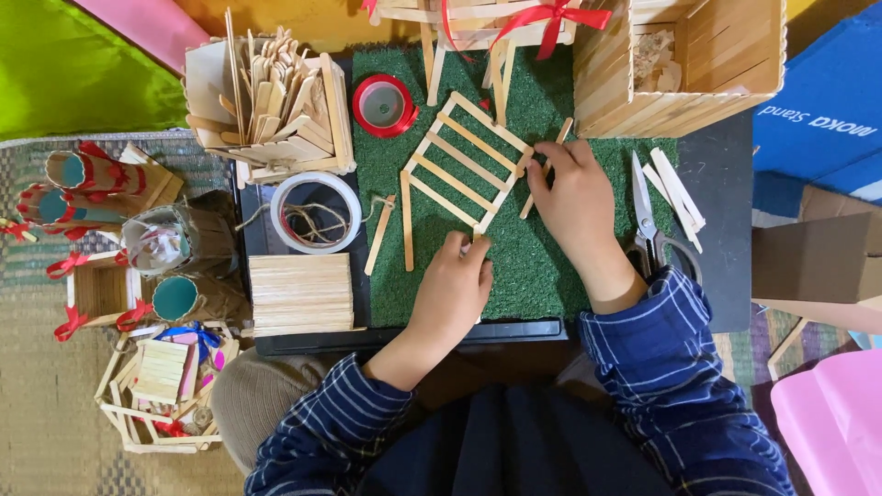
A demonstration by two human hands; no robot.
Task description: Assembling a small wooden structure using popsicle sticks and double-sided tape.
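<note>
A small ladder-like frame of wooden craft sticks (464, 158) lies flat on the green turf mat (542, 266), its long axis slanting from about 1 o'clock at its far end to 7 o'clock at its near end, with the rungs crossing from rail to rail. The left hand (452, 289) sits at 6 o'clock of the frame, its fingertips bunched and pressed down at the near corner of the right-hand rail. The right hand (574, 197) lies at 3 o'clock of the frame, fingers curled and pinching the rail's edge about midway, with a loose slanted stick (546, 168) running under them. So the frame lies up and to the left of both hands, touched only along its right side. Two spare sticks (393, 230) lie just beside the frame at 8 o'clock. A red ribbon spool (384, 106) stands at 10 o'clock, a white tape roll with twine inside (315, 212) at 9 o'clock, and a flat stack of sticks (301, 294) near 8 o'clock. A box crammed with sticks (271, 101) stands beyond the tape roll. Scissors (649, 220) and a few cut sticks (675, 193) lie at 3 o'clock past the right hand, and an open stick-built box (680, 64) rises at 2 o'clock.
</note>
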